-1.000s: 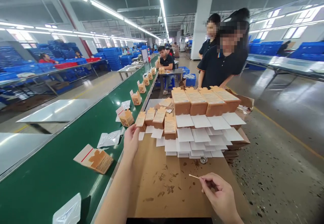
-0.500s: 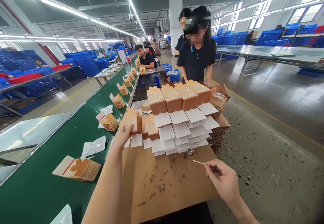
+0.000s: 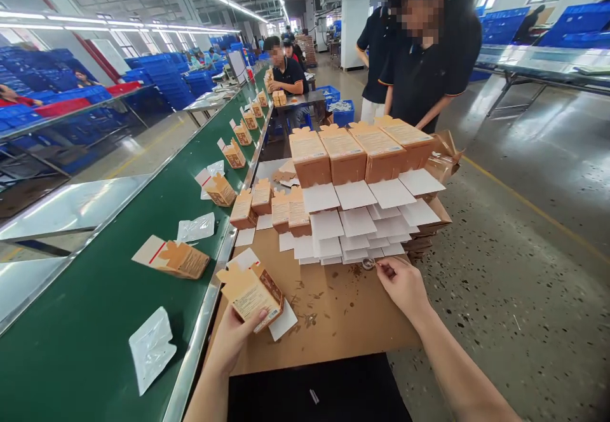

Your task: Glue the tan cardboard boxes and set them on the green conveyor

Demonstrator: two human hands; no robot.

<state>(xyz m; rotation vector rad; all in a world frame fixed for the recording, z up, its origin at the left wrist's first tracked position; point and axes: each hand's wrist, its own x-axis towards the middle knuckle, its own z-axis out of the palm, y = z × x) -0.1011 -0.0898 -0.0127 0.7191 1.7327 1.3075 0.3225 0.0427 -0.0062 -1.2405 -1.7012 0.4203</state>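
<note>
My left hand (image 3: 232,338) is closed around a brown cardboard box (image 3: 252,295), tilted over the near left part of the brown tabletop (image 3: 343,330). The box's white flaps stand out at both ends. At the right, my right hand (image 3: 404,287) pinches a thin cotton swab (image 3: 377,265), its tip at a small round metal dish (image 3: 367,263). Fingers partly hide the swab. Just behind the dish rises a stack of similar boxes (image 3: 350,155), white flaps (image 3: 324,197) pointing toward me.
Along my left runs a green conveyor belt (image 3: 95,320) with a metal edge, carrying open boxes (image 3: 188,260) and clear plastic pouches (image 3: 152,349). Several smaller-looking boxes (image 3: 243,209) sit beside the stack. Two people in dark shirts (image 3: 431,60) stand behind it; another person (image 3: 288,75) sits farther back.
My left hand has brought a box from beside the stack down toward me. My right hand has moved forward, taking the swab to the round dish. The view has shifted.
</note>
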